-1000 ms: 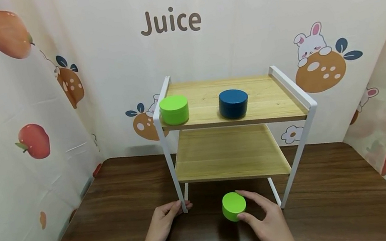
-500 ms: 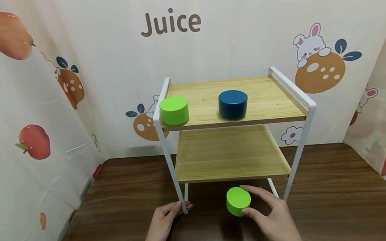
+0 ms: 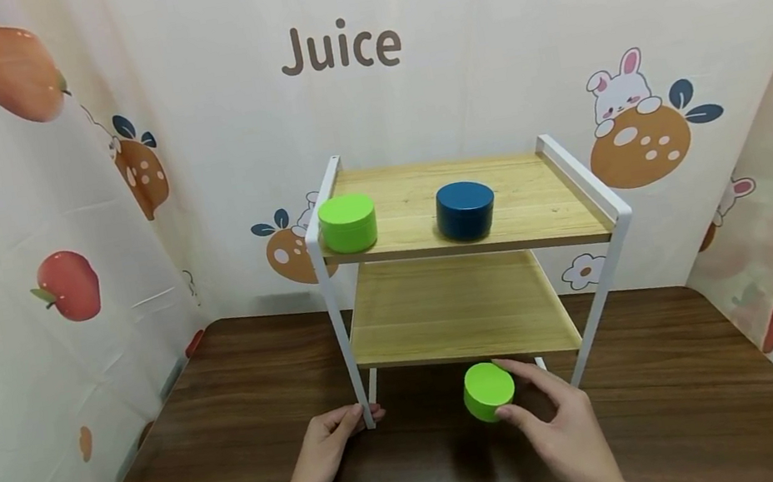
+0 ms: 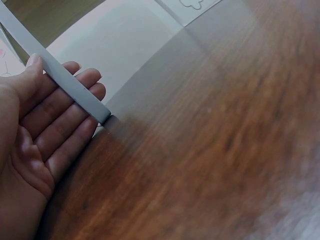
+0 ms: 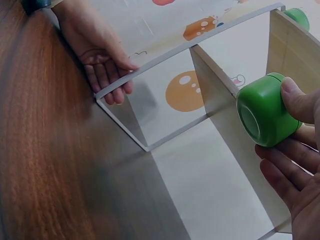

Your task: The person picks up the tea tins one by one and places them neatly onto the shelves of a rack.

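A white-framed two-tier shelf (image 3: 458, 310) with wooden boards stands on the table. My left hand (image 3: 325, 453) holds the foot of its front left leg (image 4: 75, 87), thumb on one side and fingers behind. With thumb and fingers, my right hand (image 3: 568, 431) pinches a small round green tin (image 3: 489, 391), off the table and just below the lower board's front edge. The right wrist view shows the underside of this green tin (image 5: 267, 110). On the top board, another green tin (image 3: 348, 223) sits at the left and a dark blue tin (image 3: 465, 212) near the middle.
The brown wooden table (image 3: 230, 401) extends around the shelf. A white curtain (image 3: 225, 132) printed with fruit and rabbits hangs behind it and along both sides. The shelf's right front leg (image 3: 601, 300) stands close to my right hand.
My right hand has moved the green tin to the right and slightly up, toward the lower board's edge. My left hand stays on the leg.
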The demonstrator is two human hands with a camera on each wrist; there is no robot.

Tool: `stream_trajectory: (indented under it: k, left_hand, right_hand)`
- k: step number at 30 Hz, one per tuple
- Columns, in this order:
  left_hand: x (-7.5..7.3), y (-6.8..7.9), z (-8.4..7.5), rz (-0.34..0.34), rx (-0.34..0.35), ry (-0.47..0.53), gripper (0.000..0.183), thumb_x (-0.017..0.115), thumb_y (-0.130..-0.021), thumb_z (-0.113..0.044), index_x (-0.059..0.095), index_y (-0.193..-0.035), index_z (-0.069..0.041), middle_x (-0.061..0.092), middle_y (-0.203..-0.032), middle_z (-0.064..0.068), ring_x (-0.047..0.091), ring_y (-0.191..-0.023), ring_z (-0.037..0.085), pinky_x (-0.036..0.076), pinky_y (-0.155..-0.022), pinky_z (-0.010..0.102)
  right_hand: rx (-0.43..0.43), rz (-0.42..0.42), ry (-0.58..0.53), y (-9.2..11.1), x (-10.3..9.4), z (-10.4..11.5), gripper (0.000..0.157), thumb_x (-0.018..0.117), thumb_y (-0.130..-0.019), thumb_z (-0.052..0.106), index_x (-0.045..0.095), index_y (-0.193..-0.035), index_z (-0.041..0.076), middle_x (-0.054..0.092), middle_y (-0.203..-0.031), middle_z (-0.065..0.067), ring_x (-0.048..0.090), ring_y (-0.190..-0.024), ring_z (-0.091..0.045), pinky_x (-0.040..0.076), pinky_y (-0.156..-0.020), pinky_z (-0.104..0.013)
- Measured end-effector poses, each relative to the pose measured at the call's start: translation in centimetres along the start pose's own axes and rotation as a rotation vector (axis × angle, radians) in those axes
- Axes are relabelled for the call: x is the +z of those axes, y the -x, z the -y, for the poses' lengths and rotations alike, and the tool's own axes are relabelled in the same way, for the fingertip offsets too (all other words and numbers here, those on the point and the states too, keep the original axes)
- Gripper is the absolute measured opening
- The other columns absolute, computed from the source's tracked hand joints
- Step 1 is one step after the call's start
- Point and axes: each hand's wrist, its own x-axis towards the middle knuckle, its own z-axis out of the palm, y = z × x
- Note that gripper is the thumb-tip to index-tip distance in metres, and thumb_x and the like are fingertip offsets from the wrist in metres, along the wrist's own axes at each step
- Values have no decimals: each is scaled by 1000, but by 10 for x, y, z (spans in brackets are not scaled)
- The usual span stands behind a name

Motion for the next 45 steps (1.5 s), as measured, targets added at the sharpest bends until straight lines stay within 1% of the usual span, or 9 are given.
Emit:
stream_trajectory:
  k: [6,11,15,21,24,27,33,37,45]
  left_hand:
    - [0,0,0,5,9,11,41,49,-102,-32,68,-116,1,71,-111,14,66,-110,25,53,-94,29]
    - [0,0,-1,1,6,11,40,49,-102,-33,69,-115,-1,71,-111,14,66,-110,25,53,-94,28]
    - [0,0,0,0,20,1,39,48,-102,-31,69,-115,-1,72,-111,14,66,-110,24,53,-94,29]
    - [1,-1,-2,-9,-1,-5,39,49,-102,-33,70,-114,-2,72,-110,12,67,-108,22,53,-92,27]
    - [2,-1,-3,-25,-33,5,39,51,-101,-35,70,-114,-4,73,-109,10,67,-107,20,53,-92,27]
    - [2,-1,-3,-26,-40,7,40,51,-101,-36,70,-114,-3,73,-109,10,67,-108,20,53,-92,26]
    - [1,0,-3,-39,-59,20,39,52,-100,-36,70,-114,-4,73,-109,8,67,-107,18,53,-92,25]
    - [1,0,-3,-48,-58,33,38,52,-100,-35,71,-113,-4,73,-109,9,67,-107,18,53,-92,26]
    - [2,-1,-1,-39,-56,9,39,50,-101,-35,71,-113,-5,73,-108,9,67,-108,18,53,-92,25]
  right_hand:
    - [-81,-15,-26,-4,-6,1,53,79,-79,4,61,-129,11,69,-109,-3,65,-95,-9,47,-94,-16]
    - [-97,-25,-48,-7,-9,4,54,79,-78,1,61,-128,9,69,-109,-3,65,-97,-10,49,-94,-20]
    - [-120,-30,-44,-9,-12,4,54,78,-78,-2,61,-128,6,69,-111,-5,65,-99,-12,49,-93,-18]
    - [-83,-40,-4,-10,-18,7,53,79,-78,4,62,-128,12,67,-117,-2,63,-104,-8,49,-92,-15]
    - [-96,-45,0,-11,-21,8,53,80,-78,3,62,-127,12,67,-114,-2,63,-100,-8,48,-93,-16]
    - [-112,-50,6,-13,-23,9,53,79,-78,2,62,-127,11,67,-111,-2,62,-97,-9,49,-92,-17]
    - [-97,-61,19,-15,-28,12,53,80,-78,4,63,-127,14,67,-114,1,63,-101,-8,49,-89,-15]
    - [-125,-70,13,-17,-30,13,53,80,-78,1,63,-126,11,68,-114,-3,63,-99,-9,49,-89,-15]
    - [-120,-81,21,-20,-37,17,53,80,-77,2,63,-126,12,67,-117,-1,64,-98,-9,49,-89,-16]
